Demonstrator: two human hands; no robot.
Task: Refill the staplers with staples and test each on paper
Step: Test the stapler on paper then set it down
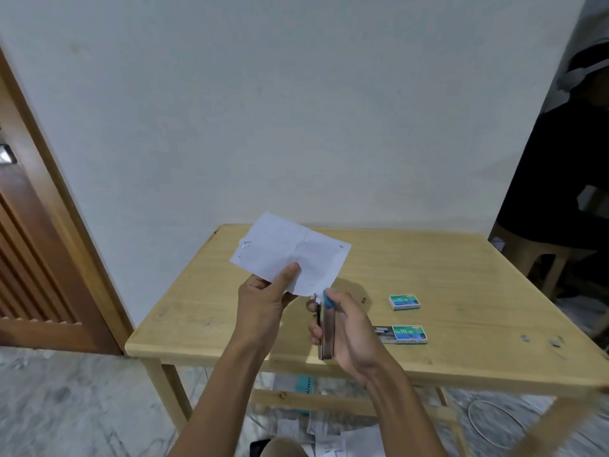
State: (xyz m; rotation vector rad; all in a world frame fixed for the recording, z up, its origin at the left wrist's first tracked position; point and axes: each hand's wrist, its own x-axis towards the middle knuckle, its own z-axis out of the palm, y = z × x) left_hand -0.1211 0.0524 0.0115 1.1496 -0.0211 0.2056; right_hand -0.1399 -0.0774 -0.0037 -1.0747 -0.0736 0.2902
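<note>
Stapler put to the paper's corner, both held up over the table.

The left hand [263, 301] pinches the paper [290, 249], thumb on top and fingers beneath, keeping it flat so that its near corner reaches the stapler [326, 328]. The right hand [351, 328] is curled round the stapler, with the blue nose at that corner, probably set for a squeeze. A staple mark shows near the paper's far-left edge, away from both hands, so some testing looks done. Right of the right hand, on the table [461, 275], lie the far box [404, 302], closed, and the near box [408, 334], slid open, handy for refilling. Small bits farther right may be loose staples, but they are too small to tell. The fingers hide whether the paper sits inside the stapler's mouth. No second stapler is in view.
</note>
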